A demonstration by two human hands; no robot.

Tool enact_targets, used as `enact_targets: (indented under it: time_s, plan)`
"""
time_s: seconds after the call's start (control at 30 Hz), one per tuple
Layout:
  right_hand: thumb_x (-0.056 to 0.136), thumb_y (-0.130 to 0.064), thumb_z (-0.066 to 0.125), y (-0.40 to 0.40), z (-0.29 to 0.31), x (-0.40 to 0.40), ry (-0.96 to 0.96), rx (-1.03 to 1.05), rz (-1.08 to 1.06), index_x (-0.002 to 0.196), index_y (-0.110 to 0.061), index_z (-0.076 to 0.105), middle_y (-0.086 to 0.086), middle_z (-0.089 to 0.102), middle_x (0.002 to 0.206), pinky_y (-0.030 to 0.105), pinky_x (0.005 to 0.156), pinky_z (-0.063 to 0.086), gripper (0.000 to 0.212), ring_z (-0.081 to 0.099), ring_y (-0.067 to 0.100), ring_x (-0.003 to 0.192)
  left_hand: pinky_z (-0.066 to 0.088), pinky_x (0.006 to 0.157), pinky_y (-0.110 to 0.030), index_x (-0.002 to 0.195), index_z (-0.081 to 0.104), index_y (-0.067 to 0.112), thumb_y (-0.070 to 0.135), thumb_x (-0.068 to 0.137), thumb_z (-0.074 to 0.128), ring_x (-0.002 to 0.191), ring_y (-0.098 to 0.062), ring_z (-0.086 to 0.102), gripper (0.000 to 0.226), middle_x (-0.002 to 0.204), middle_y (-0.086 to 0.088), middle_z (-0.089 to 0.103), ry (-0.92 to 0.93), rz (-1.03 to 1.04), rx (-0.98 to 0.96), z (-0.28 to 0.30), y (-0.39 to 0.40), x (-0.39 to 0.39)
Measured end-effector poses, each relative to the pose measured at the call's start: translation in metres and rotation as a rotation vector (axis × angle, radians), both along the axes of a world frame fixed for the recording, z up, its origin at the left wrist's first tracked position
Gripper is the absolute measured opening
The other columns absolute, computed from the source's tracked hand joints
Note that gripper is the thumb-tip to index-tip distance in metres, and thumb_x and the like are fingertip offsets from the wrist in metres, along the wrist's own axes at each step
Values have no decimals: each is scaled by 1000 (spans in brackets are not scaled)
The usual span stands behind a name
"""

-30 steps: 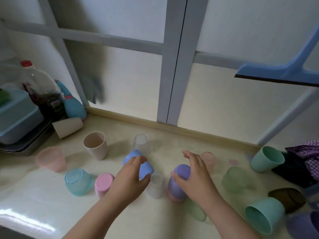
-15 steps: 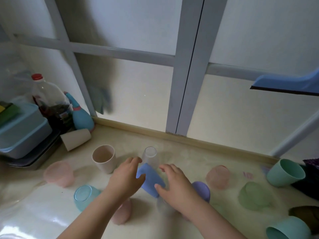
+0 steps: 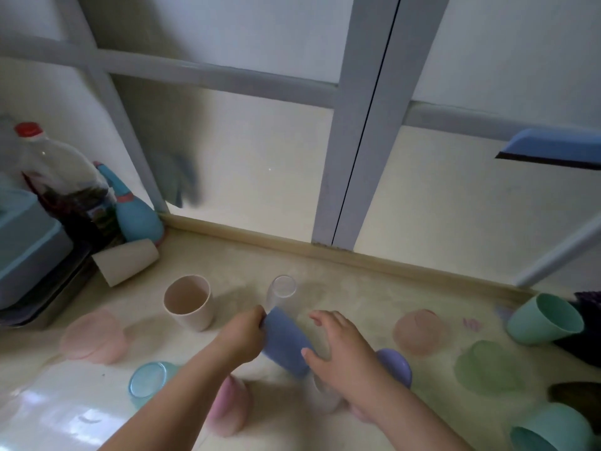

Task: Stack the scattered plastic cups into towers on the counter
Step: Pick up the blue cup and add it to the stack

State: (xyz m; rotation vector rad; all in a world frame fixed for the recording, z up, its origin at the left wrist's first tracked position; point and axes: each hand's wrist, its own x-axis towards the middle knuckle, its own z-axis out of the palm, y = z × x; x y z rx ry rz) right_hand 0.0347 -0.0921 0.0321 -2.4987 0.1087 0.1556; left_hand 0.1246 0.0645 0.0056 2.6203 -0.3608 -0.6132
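Your left hand (image 3: pixel 242 336) grips the tilted blue cup (image 3: pixel 286 345) with fingers curled around it, above the glossy cream counter (image 3: pixel 341 281). Your right hand (image 3: pixel 348 356) touches its lower end with fingers spread. Frosted window panels (image 3: pixel 260 157) in grey frames stand behind.

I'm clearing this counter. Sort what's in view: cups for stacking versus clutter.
For stacking: blue cup in the left hand, right hand beside it; beige cup; clear cup; purple cup; mint cup; teal cup.

Clutter: bottle; spray bottle; blue container; squeegee.
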Motion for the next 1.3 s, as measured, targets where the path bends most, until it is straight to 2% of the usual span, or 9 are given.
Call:
enact_targets:
  time_s: [0.1,0.33,0.47,0.6,0.67,0.77,0.93,1.17,1.3]
  plan:
    - [84,-32,58,-3,7,1,-28,11,-2,134,-20,36,0,42,137,22,105,30,56,39,16,127,20,58,-25,61,26,24,7,90,40,78,-21,43,36,85,-13,58,-64,18,-106,10,3,-4]
    - [83,-39,59,-15,28,-5,-109,99,-110,141,-21,23,0,32,145,21,106,25,70,35,15,132,30,54,-26,84,47,7,10,91,46,65,-19,39,8,69,-1,45,-135,129,-458,53,8,-23]
    - [79,-46,63,-21,41,-16,-82,340,-261,138,-29,25,0,46,134,33,101,41,72,51,18,116,40,70,-27,82,54,15,9,93,47,68,-14,44,14,65,10,54,88,218,-814,74,-4,-47]
    - [73,-35,73,-32,54,-34,-204,482,-370,116,-39,40,0,56,121,32,91,48,55,57,17,103,42,80,-32,84,58,19,13,90,52,76,-12,53,11,72,8,62,221,205,-954,77,-21,-66]
    - [67,-32,78,-43,66,-45,-281,457,-404,117,-37,42,-4,55,120,32,92,47,62,55,16,104,42,78,-36,86,58,19,19,85,57,78,-19,54,1,80,-1,62,133,163,-914,77,-31,-70]
    - [61,-28,81,-68,86,-57,-376,388,-422,117,-39,41,-10,53,117,30,87,47,69,55,15,103,46,73,-30,90,50,26,14,87,57,87,-27,63,14,91,-8,63,21,122,-811,78,-43,-77]
    - [60,-29,76,-96,91,-70,-306,135,-268,126,-37,39,-10,49,126,35,99,43,77,47,15,116,42,61,-9,101,48,26,18,87,58,75,-12,58,19,89,0,61,-90,71,-660,76,-48,-88]
    - [69,-26,71,-80,41,-84,-132,8,-84,136,-30,31,-8,42,136,19,98,26,78,35,14,123,49,76,-26,98,48,33,21,85,58,78,-6,60,19,87,8,63,-100,51,-525,60,-41,-110]
    - [70,-34,70,-78,34,-81,-154,-81,-53,139,-29,26,-7,38,140,18,102,21,82,30,15,126,41,66,-5,99,49,31,23,85,59,82,-7,60,19,92,8,62,-198,123,-467,52,-27,-120]
